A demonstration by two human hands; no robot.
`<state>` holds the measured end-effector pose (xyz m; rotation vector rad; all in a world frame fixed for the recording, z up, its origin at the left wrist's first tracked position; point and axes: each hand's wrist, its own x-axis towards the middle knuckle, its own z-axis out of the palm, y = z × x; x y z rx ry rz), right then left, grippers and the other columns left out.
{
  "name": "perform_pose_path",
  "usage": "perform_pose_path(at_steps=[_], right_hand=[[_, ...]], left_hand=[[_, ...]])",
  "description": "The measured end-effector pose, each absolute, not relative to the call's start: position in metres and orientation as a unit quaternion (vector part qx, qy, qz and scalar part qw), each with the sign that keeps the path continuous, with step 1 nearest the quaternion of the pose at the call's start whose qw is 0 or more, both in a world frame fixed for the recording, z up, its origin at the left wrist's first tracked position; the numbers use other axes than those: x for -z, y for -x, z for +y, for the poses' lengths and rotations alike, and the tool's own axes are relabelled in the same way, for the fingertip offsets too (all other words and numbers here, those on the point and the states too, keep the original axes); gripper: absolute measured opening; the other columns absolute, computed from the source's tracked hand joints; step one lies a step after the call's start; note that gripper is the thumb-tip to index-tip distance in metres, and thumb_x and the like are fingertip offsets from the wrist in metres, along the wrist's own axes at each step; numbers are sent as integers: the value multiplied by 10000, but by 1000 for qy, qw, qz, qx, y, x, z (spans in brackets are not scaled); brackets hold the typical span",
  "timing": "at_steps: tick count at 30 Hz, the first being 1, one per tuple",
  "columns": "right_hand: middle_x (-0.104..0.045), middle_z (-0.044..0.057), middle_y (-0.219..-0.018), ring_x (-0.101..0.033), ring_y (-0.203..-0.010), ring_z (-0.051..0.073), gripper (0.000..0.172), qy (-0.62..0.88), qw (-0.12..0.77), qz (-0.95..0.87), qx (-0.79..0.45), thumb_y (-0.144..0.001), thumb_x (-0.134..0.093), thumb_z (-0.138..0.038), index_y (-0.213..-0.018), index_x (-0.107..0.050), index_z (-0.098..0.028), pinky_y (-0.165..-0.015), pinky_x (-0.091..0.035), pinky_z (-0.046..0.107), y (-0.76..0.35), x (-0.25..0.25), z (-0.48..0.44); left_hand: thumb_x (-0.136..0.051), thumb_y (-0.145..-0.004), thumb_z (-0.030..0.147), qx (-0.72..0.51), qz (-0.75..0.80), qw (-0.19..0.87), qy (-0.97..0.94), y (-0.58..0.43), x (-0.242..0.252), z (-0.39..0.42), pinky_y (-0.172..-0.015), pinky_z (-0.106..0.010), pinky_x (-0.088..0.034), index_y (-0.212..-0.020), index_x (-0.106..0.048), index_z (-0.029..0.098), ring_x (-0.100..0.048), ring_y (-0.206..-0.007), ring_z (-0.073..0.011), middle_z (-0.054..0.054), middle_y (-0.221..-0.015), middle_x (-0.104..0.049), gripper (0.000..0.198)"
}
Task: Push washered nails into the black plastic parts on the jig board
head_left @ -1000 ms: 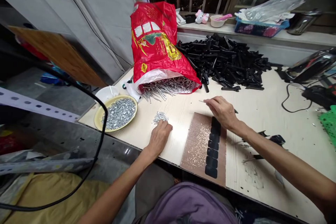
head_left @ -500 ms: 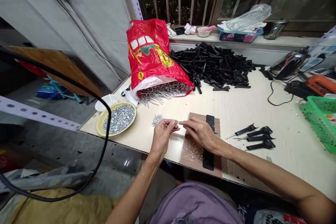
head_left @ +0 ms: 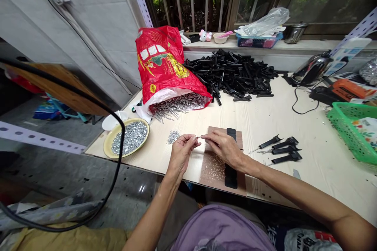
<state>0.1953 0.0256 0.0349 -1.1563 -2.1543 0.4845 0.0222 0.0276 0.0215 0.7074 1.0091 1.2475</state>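
Between my fingertips, above the table, a short stretch of a thin metal rod shows. My left hand pinches its left end with thumb and forefinger; whether a small metal piece is also there I cannot make out. From the other side my right hand grips the rod, its fingers hiding the rest. Under the right hand lies a brown board sprinkled with pale crumbs, with a black strip along it. A little pile of tiny silver pieces is just beyond my left hand.
A yellow bowl of silver pieces stands at left. Behind it, a red bag spills metal rods. Black plastic parts are heaped at the back. Several black-handled pieces with rods and a green basket lie at right.
The view has shifted slightly, so the table's things appear a little further left. Both hands keep nearly the same pose around the rod.
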Motion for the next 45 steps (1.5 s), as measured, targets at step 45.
perform_pose_path(at_steps=[45], right_hand=[[-622, 45, -876, -566, -761, 143, 194, 530, 266, -791, -150, -931, -472, -281, -927, -639, -184, -645, -431, 251, -291, -23, 15]], left_hand=[[-722, -689, 395, -429, 482, 649, -403, -72, -1, 8, -499, -198, -478, -1188, -601, 175, -539, -511, -69, 31, -660, -577, 559]])
